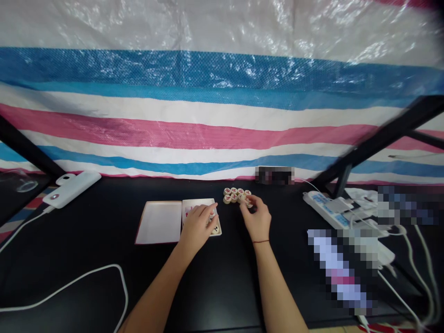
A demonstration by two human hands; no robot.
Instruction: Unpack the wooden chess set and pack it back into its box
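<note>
Round cream-coloured Chinese chess pieces [234, 191] with red characters stand in two short rows on the black table, with at least some of them stacked. At the near right corner of this group, my right hand [258, 217] has its thumb and fingers closed on one chess piece [249, 202]. My left hand [197, 226] hovers over the open white box [218, 232], fingers stretched and thumb apart. Inside the box lie more chess pieces [215, 230], one with a black character; my fingers cover part of them. The box's lid [159, 222] lies folded open to the left.
A white power bank [72, 188] with a cable is at the back left. On the right lie a power strip [326, 210], tangled white cables [411, 249] and a blurred-out item [340, 273]. A striped plastic sheet [222, 134] hangs behind the table [86, 240].
</note>
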